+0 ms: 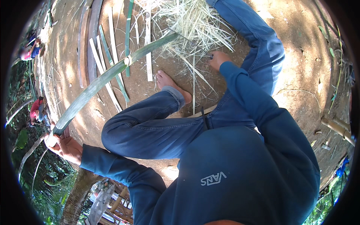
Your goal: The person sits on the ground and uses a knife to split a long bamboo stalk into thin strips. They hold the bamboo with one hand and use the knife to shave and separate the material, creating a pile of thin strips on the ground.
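Note:
A long green bamboo piece (90, 88) slants across the left half of the head view, with a pale node ring partway along. My left hand (64, 147) is closed around its near end, at the far left. My right hand (219, 61) is closed on the dark handle of a knife, near my right shin. The thin knife blade (192, 42) points up and left toward the bamboo's far end; whether it touches or only overlaps the bamboo, I cannot tell. Beneath the blade lies a heap of pale bamboo shavings (202, 22).
Several pale and green bamboo strips (149, 48) lie on the dirt ground ahead of my bare foot (170, 84). Long dark boards (85, 48) rest farther left. Two people (36, 110) are off at the left edge. A tree trunk (77, 198) rises at lower left.

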Available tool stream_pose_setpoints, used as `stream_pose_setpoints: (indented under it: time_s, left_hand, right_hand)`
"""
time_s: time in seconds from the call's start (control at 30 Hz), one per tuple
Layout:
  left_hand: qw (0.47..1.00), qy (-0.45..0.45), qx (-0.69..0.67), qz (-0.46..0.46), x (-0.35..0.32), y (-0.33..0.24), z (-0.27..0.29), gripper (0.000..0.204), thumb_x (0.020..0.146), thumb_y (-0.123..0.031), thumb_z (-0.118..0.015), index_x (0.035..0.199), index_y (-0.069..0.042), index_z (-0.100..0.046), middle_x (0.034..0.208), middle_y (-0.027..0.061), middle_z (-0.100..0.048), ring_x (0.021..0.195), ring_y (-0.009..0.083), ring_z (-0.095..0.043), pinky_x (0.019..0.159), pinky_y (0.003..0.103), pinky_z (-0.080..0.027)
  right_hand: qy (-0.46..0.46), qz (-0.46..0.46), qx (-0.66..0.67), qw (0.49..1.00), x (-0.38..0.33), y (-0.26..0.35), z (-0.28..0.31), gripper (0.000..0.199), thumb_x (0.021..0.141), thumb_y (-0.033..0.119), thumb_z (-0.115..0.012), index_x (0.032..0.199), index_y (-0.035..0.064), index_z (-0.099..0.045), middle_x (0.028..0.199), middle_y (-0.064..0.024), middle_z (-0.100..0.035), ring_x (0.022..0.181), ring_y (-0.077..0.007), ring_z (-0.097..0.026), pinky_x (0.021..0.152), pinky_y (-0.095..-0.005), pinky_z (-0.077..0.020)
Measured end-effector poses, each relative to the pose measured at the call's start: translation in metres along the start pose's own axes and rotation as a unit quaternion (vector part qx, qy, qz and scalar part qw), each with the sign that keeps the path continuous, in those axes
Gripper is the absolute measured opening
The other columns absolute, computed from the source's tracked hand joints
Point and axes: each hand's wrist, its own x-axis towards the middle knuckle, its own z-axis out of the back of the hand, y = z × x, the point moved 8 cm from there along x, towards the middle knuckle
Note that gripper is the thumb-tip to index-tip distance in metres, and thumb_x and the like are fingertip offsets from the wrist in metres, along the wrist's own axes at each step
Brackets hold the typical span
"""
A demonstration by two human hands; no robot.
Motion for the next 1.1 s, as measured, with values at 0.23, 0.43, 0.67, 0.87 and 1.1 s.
stream_pose_setpoints:
  time_s: [0.23, 0.43, 0.67, 0.87, 1.1]
  left_hand:
    - [0.999, -0.009, 0.018, -0.025, -0.010, -0.019, -0.009, 0.029, 0.089, -0.003, -0.054, 0.118, -0.004, -0.047, 0.118, 0.0222, -0.055, 0.119, 0.0388, -0.050, 0.095, 0.060, -0.046]
    - [0.998, 0.038, 0.039, -0.041, -0.003, -0.026, -0.031, 0.033, 0.090, -0.008, -0.057, 0.118, -0.004, -0.042, 0.116, 0.0276, -0.056, 0.114, 0.0375, -0.054, 0.089, 0.051, -0.054]
    - [0.997, 0.014, 0.053, -0.049, -0.006, -0.026, -0.032, 0.031, 0.089, -0.008, -0.058, 0.117, -0.002, -0.044, 0.114, 0.0271, -0.056, 0.111, 0.0380, -0.055, 0.084, 0.047, -0.057]
    - [1.000, 0.007, 0.020, -0.022, -0.007, -0.022, -0.023, 0.036, 0.087, -0.005, -0.059, 0.120, -0.003, -0.046, 0.120, 0.0275, -0.053, 0.117, 0.0377, -0.052, 0.092, 0.056, -0.049]
    - [0.999, 0.003, 0.043, -0.019, -0.009, -0.019, -0.008, 0.035, 0.088, -0.006, -0.057, 0.121, -0.002, -0.046, 0.121, 0.0277, -0.053, 0.118, 0.0395, -0.051, 0.094, 0.059, -0.046]
  right_hand:
    - [-0.036, 0.230, 0.056, 0.971, -0.072, 0.106, 0.000, 0.025, 0.077, 0.025, -0.063, 0.091, 0.0038, -0.065, 0.077, -0.0168, -0.066, 0.071, -0.0334, -0.065, 0.067, -0.0431, -0.0509]
    - [-0.014, 0.130, 0.080, 0.988, -0.051, 0.077, -0.009, 0.024, 0.079, 0.025, -0.059, 0.091, 0.0054, -0.065, 0.081, -0.0188, -0.066, 0.077, -0.0365, -0.064, 0.072, -0.0467, -0.0501]
    - [-0.016, 0.115, 0.069, 0.991, -0.051, 0.059, -0.014, 0.025, 0.079, 0.025, -0.061, 0.096, 0.0068, -0.067, 0.087, -0.0180, -0.067, 0.083, -0.0355, -0.064, 0.077, -0.0451, -0.0503]
    - [-0.003, -0.029, 0.001, 1.000, -0.002, 0.013, -0.019, 0.030, 0.079, 0.027, -0.063, 0.100, 0.0062, -0.067, 0.094, -0.0190, -0.067, 0.089, -0.0347, -0.064, 0.081, -0.0432, -0.0505]
    - [-0.001, 0.036, -0.019, 0.999, -0.021, 0.029, -0.016, 0.032, 0.078, 0.025, -0.063, 0.099, 0.0016, -0.066, 0.094, -0.0199, -0.067, 0.090, -0.0333, -0.065, 0.082, -0.0428, -0.0503]
